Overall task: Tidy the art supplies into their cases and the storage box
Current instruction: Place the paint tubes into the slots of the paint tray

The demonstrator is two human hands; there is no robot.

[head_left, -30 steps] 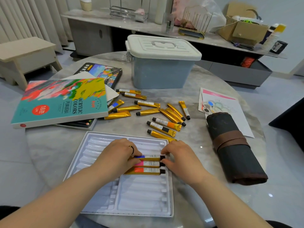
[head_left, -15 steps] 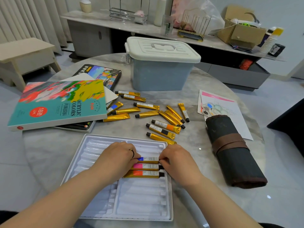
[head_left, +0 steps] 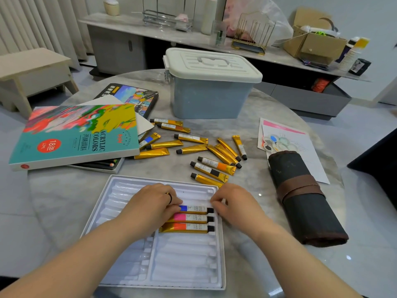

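A blue tube (head_left: 194, 209) is pressed into the white tray (head_left: 120, 190), in the slot just behind the pink tube (head_left: 189, 217) and orange tube (head_left: 184, 227). The left hand (head_left: 150, 203) curls over its tail and the right hand (head_left: 234, 203) pinches its cap, apparently to seat it level. Loose tubes (head_left: 193, 149) lie beyond the tray.

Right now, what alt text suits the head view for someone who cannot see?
A left hand and right hand hold a blue paint tube by its ends in a white tray, beside a pink tube and an orange tube. Loose gold tubes, a lidded storage box and a rolled case sit on the table.
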